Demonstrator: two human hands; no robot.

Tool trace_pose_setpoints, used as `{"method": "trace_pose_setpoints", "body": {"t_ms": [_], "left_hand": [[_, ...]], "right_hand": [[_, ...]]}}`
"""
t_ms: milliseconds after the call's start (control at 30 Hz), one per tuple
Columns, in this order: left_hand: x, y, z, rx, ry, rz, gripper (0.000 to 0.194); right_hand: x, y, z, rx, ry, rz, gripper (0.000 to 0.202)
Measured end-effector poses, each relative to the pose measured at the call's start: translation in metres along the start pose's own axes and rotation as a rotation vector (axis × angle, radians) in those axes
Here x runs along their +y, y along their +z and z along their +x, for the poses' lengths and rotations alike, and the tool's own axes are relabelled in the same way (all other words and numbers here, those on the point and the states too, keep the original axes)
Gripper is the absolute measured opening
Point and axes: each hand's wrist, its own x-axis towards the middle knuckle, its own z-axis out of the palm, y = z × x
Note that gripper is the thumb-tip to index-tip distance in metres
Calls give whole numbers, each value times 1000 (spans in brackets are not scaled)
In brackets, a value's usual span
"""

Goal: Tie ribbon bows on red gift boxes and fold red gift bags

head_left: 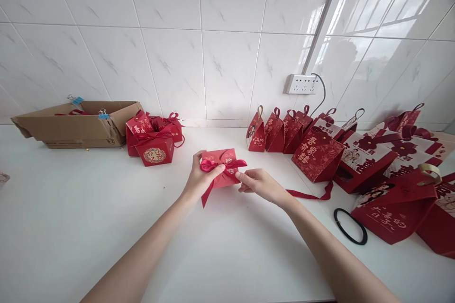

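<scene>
A small red gift box is tilted up above the white table in the middle of the view, tied with a dark pink ribbon bow. My left hand grips the box on its left side, with the thumb pressed on the bow's knot. One ribbon tail hangs down beside that hand. At the lower right edge of the box, my right hand is closed, its thumb on the edge and its fingers curled. What lies beneath those fingers is partly hidden.
Finished red boxes stand left of centre by a cardboard box with blue clips. Several red gift bags crowd the right. A loose red ribbon and black ring lie before them. A power strip is on the wall.
</scene>
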Motion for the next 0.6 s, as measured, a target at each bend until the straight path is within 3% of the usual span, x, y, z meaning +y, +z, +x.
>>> {"method": "trace_pose_setpoints", "body": {"t_ms": [233,600], "left_hand": [[4,-1,-1,10,-15,-7,54],[1,-1,-1,-4,-31,3,57]], "right_hand": [[-1,-5,-1,-88,9,-176,38],[-5,-6,-3,-131,-24,-182,26]]}}
